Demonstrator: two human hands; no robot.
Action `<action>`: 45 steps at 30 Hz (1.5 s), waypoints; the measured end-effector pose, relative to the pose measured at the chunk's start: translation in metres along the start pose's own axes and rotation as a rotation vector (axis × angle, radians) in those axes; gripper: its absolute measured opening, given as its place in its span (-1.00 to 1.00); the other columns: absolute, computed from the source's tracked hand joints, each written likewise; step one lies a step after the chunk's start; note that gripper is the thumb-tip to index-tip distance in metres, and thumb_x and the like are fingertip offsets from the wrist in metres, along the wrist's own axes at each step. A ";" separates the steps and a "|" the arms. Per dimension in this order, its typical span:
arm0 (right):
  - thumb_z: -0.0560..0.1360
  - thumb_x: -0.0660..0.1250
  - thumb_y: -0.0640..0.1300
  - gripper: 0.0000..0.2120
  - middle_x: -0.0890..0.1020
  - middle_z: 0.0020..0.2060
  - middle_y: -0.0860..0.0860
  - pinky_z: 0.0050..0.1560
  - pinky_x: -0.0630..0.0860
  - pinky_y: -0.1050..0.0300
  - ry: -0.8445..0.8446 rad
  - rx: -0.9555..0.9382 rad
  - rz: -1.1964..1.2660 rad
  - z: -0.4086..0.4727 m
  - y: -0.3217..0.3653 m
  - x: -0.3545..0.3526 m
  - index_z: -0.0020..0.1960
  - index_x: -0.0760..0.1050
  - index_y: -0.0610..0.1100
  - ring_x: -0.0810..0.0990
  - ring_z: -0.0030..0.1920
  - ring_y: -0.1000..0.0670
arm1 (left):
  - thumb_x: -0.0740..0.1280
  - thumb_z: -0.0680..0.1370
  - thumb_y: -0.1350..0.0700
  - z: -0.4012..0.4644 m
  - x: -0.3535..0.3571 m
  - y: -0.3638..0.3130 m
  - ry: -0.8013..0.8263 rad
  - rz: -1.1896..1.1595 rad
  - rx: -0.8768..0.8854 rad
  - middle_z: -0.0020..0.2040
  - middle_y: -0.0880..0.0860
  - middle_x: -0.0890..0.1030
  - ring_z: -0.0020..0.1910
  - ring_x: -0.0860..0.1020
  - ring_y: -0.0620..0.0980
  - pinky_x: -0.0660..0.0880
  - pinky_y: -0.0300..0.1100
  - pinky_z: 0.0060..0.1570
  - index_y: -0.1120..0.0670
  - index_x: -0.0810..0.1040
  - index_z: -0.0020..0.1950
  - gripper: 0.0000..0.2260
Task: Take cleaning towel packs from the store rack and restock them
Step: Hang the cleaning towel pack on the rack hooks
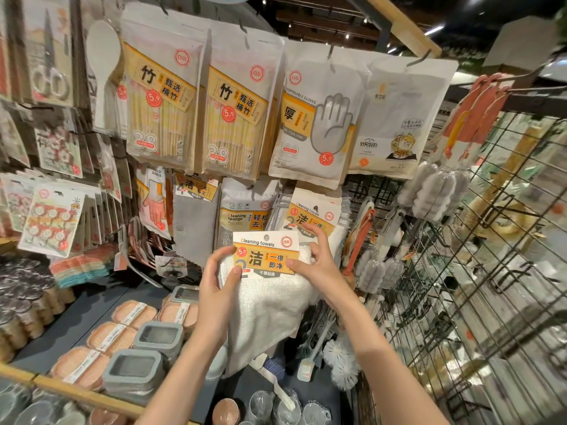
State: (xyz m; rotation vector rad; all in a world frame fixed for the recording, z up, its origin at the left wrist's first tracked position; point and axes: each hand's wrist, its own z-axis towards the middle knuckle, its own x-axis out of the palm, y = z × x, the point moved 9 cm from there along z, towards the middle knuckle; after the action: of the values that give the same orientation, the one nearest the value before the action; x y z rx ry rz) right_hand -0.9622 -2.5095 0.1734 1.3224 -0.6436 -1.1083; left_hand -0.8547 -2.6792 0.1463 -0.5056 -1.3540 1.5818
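White towel pack [264, 289] hanging long-axis down between both hands, left [219, 289] pinching the card's left edge, right [316, 262] gripping its right. Sitting just below and in front of the rack's stock [313, 214]; hook probably hidden behind.

towel pack [266, 289] between left hand [219, 289] and right hand [319, 265] | hanging towel packs [313, 216] behind | sponge pack [245, 210] left of those

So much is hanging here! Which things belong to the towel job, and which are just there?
Part of the job:
- cleaning towel pack, held by left hand and right hand
- hanging towel packs behind it

Just there:
- chopstick packs
- disposable gloves
- cleaning sponge pack
- bottle brushes
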 end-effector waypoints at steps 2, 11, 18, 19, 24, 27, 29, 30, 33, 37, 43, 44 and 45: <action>0.36 0.48 -0.26 -0.34 0.46 0.26 -0.09 0.18 0.51 -0.17 -0.026 -0.002 0.020 -0.001 0.000 -0.009 0.21 0.29 0.30 0.52 0.21 -0.08 | 0.26 0.58 0.29 0.001 0.009 0.000 0.034 0.003 -0.002 0.18 -0.09 0.56 0.18 0.50 -0.21 0.43 -0.19 0.20 -0.02 0.51 0.16 -0.74; 0.41 0.41 -0.34 -0.46 0.46 0.28 0.02 0.20 0.51 -0.09 -0.219 -0.038 -0.003 0.006 0.008 -0.056 0.14 0.41 0.23 0.50 0.24 -0.04 | 0.25 0.58 0.28 0.040 0.065 0.000 0.293 0.140 -0.040 0.21 -0.32 0.46 0.26 0.41 -0.26 0.31 -0.17 0.33 -0.07 0.47 0.26 -0.67; 0.42 0.37 -0.38 -0.46 0.45 0.22 0.07 0.24 0.48 -0.12 -0.358 -0.030 -0.066 0.024 0.004 -0.081 0.11 0.40 0.23 0.47 0.26 -0.06 | 0.26 0.53 0.37 0.074 0.097 0.008 0.434 0.179 -0.053 0.25 -0.26 0.43 0.32 0.32 -0.26 0.22 -0.28 0.34 -0.04 0.43 0.29 -0.57; 0.42 0.37 -0.39 -0.46 0.45 0.22 0.07 0.25 0.47 -0.12 -0.379 -0.025 -0.073 0.027 0.003 -0.083 0.12 0.39 0.21 0.47 0.26 -0.06 | 0.26 0.53 0.38 0.080 0.100 0.010 0.443 0.187 -0.066 0.25 -0.26 0.42 0.32 0.31 -0.26 0.21 -0.28 0.34 -0.03 0.44 0.30 -0.57; 0.42 0.36 -0.37 -0.43 0.45 0.23 0.03 0.24 0.47 -0.14 -0.479 -0.027 -0.095 0.039 0.001 -0.091 0.07 0.36 0.31 0.46 0.26 -0.07 | 0.26 0.51 0.41 0.104 0.115 0.017 0.500 0.209 -0.065 0.28 -0.20 0.43 0.35 0.30 -0.22 0.21 -0.26 0.36 -0.02 0.45 0.29 -0.55; 0.41 0.38 -0.33 -0.40 0.44 0.24 0.00 0.26 0.44 -0.16 -0.520 -0.005 -0.168 0.046 -0.009 -0.092 0.06 0.36 0.38 0.45 0.26 -0.07 | 0.25 0.52 0.41 0.109 0.120 0.027 0.536 0.234 -0.081 0.33 -0.16 0.40 0.37 0.26 -0.22 0.18 -0.29 0.33 0.04 0.42 0.34 -0.55; 0.42 0.37 -0.33 -0.43 0.43 0.24 -0.02 0.32 0.39 -0.09 -0.539 0.013 -0.223 0.049 -0.012 -0.092 0.15 0.37 0.28 0.43 0.26 -0.02 | 0.24 0.52 0.42 0.112 0.121 0.034 0.530 0.253 -0.085 0.36 -0.14 0.39 0.36 0.26 -0.22 0.19 -0.26 0.36 0.03 0.41 0.34 -0.54; 0.43 0.36 -0.34 -0.46 0.41 0.23 -0.03 0.34 0.35 0.01 -0.551 0.021 -0.241 0.049 -0.012 -0.093 0.21 0.37 0.20 0.40 0.24 0.01 | 0.24 0.51 0.42 0.114 0.120 0.035 0.521 0.256 -0.076 0.36 -0.13 0.39 0.36 0.27 -0.21 0.19 -0.24 0.37 0.02 0.41 0.33 -0.53; 0.46 0.33 -0.36 -0.49 0.31 0.18 -0.01 0.23 0.30 0.23 -0.597 0.048 -0.273 0.050 -0.014 -0.094 0.27 0.38 0.09 0.36 0.15 0.08 | 0.23 0.51 0.43 0.116 0.123 0.037 0.517 0.267 -0.028 0.36 -0.11 0.41 0.36 0.29 -0.21 0.20 -0.23 0.40 0.02 0.41 0.33 -0.53; 0.46 0.36 -0.33 -0.47 0.26 0.16 -0.01 0.30 0.27 0.24 -0.630 0.065 -0.280 0.049 -0.021 -0.092 0.31 0.39 0.10 0.34 0.12 0.12 | 0.25 0.53 0.38 0.116 0.124 0.036 0.493 0.402 0.124 0.36 -0.09 0.44 0.34 0.32 -0.22 0.20 -0.29 0.36 0.01 0.38 0.39 -0.51; 0.41 0.40 -0.33 -0.42 0.24 0.13 -0.03 0.39 0.14 0.24 -0.613 0.075 -0.328 0.046 -0.024 -0.094 0.36 0.39 0.01 0.26 0.17 0.09 | 0.35 0.51 0.25 0.126 0.121 0.039 0.380 0.740 0.282 0.23 0.03 0.33 0.18 0.19 -0.06 0.21 -0.15 0.23 -0.24 0.31 0.42 -0.41; 0.41 0.40 -0.33 -0.41 0.24 0.15 -0.03 0.40 0.15 0.22 -0.606 0.076 -0.335 0.046 -0.024 -0.095 0.36 0.39 0.02 0.25 0.20 0.09 | 0.37 0.49 0.26 0.128 0.121 0.035 0.350 0.756 0.309 0.28 0.07 0.30 0.21 0.19 0.00 0.18 -0.14 0.24 -0.23 0.33 0.42 -0.40; 0.41 0.39 -0.34 -0.40 0.23 0.17 -0.02 0.41 0.15 0.21 -0.594 0.077 -0.344 0.045 -0.023 -0.095 0.37 0.38 0.03 0.24 0.22 0.09 | 0.40 0.47 0.27 0.129 0.121 0.031 0.328 0.760 0.339 0.33 0.10 0.27 0.27 0.20 0.06 0.15 -0.11 0.27 -0.21 0.35 0.42 -0.38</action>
State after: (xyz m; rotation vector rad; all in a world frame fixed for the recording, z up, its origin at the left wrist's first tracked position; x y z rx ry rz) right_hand -1.0448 -2.4409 0.1796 1.1915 -0.9156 -1.8045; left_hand -1.0254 -2.6410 0.1882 -1.0932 -0.6363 2.1558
